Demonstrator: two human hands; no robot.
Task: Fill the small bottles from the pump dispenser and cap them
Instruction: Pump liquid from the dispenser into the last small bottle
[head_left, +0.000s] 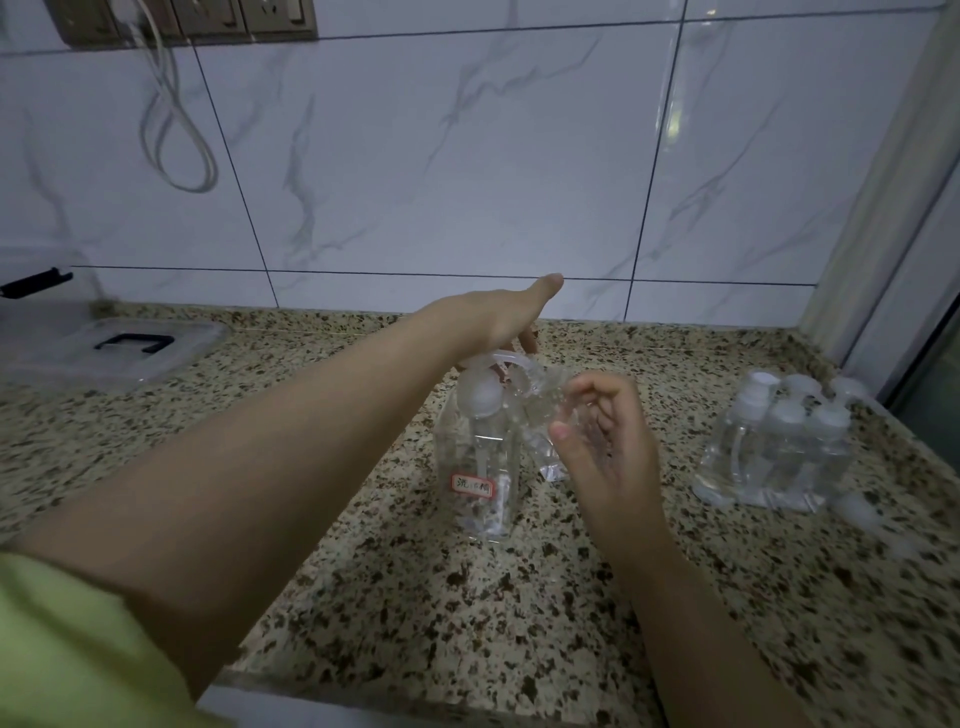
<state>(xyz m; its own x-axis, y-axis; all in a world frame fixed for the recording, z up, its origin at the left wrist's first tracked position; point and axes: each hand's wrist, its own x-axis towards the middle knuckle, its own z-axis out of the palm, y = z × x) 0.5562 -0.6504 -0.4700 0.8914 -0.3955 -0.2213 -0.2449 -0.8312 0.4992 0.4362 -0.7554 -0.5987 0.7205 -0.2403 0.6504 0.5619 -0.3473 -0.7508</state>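
A clear pump dispenser (480, 462) with a red-framed label stands on the speckled stone counter (467, 613). My left hand (498, 319) lies flat on top of its white pump head, fingers straight, thumb pointing away. My right hand (605, 441) grips a small clear bottle (545, 415), tilted, with its mouth under the pump spout. The bottle is see-through and partly hidden by my fingers.
A cluster of small clear bottles (784, 447) with white caps stands at the right on the counter, with a loose white cap (854, 512) just in front. A clear lidded box (104, 353) sits at the back left. A tiled wall rises behind.
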